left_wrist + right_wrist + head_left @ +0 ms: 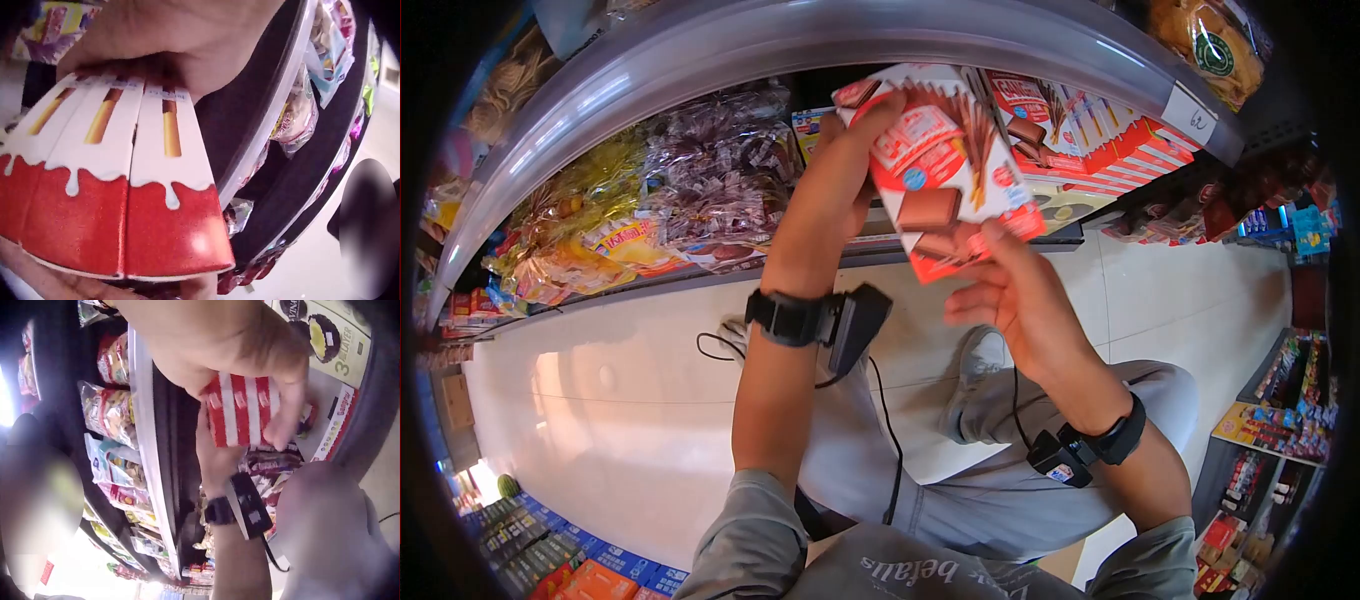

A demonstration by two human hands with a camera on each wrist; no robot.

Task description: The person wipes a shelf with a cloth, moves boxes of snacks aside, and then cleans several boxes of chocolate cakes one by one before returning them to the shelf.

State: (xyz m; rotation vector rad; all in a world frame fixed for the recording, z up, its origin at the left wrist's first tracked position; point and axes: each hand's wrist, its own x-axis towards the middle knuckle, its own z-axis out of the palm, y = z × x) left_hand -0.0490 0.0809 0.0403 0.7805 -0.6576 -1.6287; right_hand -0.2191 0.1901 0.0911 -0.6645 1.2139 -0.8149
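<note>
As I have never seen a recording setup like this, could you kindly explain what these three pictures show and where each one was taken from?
There is no machine here: a person in a shop aisle wears three cameras. The wide picture comes from the camera on the head, looking down at both arms. The other two come from small cameras strapped to the wrists, so they look blurred and very close. The left hand grips the upper end of a few red-and-white snack boxes pressed together, and the right hand holds their lower end. The shelves behind hold matching boxes and bags of sweets.
</note>
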